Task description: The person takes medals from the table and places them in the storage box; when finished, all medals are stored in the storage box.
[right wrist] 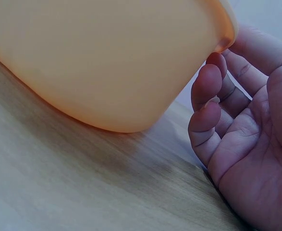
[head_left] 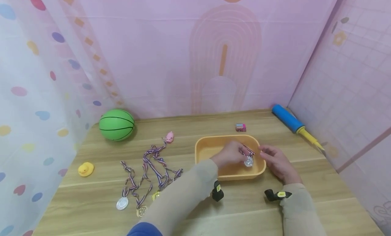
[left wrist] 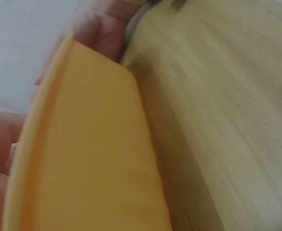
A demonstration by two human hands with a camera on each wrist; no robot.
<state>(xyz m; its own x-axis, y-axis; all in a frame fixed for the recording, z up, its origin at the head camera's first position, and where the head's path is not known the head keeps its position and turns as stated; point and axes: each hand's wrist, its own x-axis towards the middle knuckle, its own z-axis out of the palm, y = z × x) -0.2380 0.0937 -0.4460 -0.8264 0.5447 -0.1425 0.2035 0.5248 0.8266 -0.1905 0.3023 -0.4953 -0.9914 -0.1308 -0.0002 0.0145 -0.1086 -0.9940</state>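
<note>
My left hand reaches into the orange plastic basin and holds a silver medal with its striped ribbon gathered by the fingers. At the basin's right end my right hand grips the rim; in the right wrist view its thumb and fingertips meet the rim's corner. Left of the basin, tangled striped ribbons lie on the table with another silver medal and gold medals. The left wrist view shows mostly the basin's outer wall, so the medal is hidden there.
A green ball sits at the back left, with a yellow toy duck in front. A pink toy pig touches or nearly touches a ribbon. Behind the basin stands a small toy bus. A blue pump lies back right.
</note>
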